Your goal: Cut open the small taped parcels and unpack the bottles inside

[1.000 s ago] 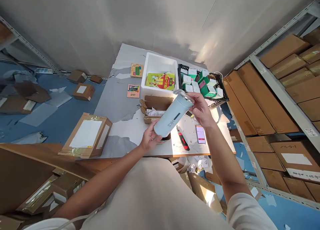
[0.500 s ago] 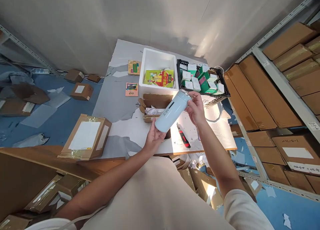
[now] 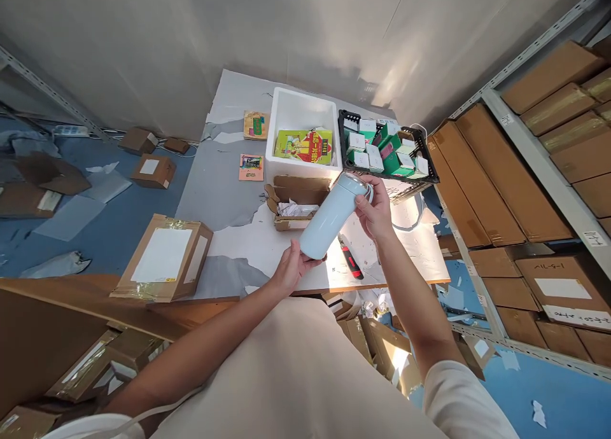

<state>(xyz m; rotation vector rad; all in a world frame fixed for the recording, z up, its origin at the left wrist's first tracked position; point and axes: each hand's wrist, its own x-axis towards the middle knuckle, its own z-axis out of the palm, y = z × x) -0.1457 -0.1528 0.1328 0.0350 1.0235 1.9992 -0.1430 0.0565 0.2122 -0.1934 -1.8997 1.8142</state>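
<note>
A light-blue thermos bottle (image 3: 329,217) is held tilted above the table, its lidded end up and to the right. My right hand (image 3: 373,211) grips it near the lid, where a small strap loop shows. Under its base, my left hand (image 3: 292,268) supports the lower end with the fingers against it. Behind the bottle stands an open small cardboard box (image 3: 292,224) with crumpled white paper in it. A red and black utility knife (image 3: 351,259) lies on the table just right of the bottle.
A white foam box (image 3: 301,170) holds bright booklets, beside a black crate (image 3: 351,116) of green-white cartons. Two small booklets lie left of it. A taped carton (image 3: 165,257) sits at the table's front left. Shelves of cartons (image 3: 510,178) stand right.
The bottle has been turned about its length, so its printed lettering no longer shows and the strap loop has come into view. Both hands stay on it.
</note>
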